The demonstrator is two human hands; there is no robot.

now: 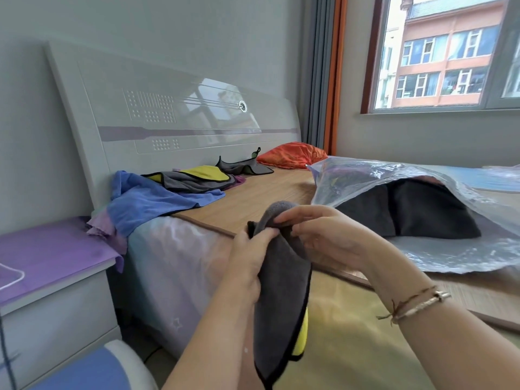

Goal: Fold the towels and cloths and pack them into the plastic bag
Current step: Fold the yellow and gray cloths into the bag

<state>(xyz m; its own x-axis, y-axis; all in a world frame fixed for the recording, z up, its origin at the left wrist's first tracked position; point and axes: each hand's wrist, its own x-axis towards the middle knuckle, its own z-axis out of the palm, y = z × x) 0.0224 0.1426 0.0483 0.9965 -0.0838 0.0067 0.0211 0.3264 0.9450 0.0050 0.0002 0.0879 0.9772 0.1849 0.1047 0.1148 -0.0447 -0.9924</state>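
Inside plastic bag [422, 175], dark folded cloths [408, 215] lie.

No readable text, labels, brand names, numbers or signs appear anywhere in this bedroom view or on its contents.

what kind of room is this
Most likely a home bedroom: a bed with a tall glossy headboard, a bedside cabinet next to it, and a window with curtains looking out on apartment blocks.
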